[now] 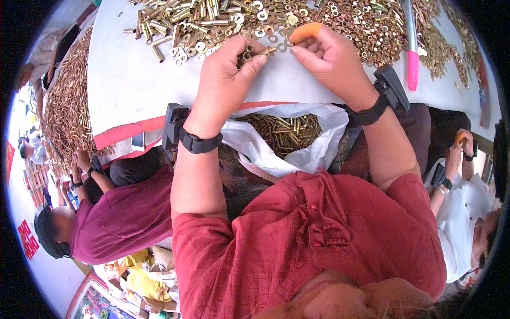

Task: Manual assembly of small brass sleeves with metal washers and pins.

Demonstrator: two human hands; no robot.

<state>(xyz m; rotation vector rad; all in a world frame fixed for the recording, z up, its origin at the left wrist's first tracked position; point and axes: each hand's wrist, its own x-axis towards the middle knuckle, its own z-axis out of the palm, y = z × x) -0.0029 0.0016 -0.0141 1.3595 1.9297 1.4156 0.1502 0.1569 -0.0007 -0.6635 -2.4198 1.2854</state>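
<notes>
My left hand (228,72) is closed around several brass-coloured sleeve bolts (246,55). One bolt (270,51) sticks out between its thumb and forefinger, its tip toward the right. Facing it, my right hand (334,61) has curled fingers and an orange finger cot (306,33) on one finger. Its thumb and fingertip are close together beside some flat washers (281,47); what they pinch, if anything, is too small to make out. Beyond both hands lie loose metal sleeves (159,26), more washers and a heap of small nuts (366,32).
A pink-handled tool (413,72) lies on the white table (133,80) at right. An open white bag (334,133) of assembled bolts (281,133) sits at my lap. A large bolt heap (69,101) spreads at left. Co-workers sit on both sides: a purple shirt (127,223), a white shirt (459,228).
</notes>
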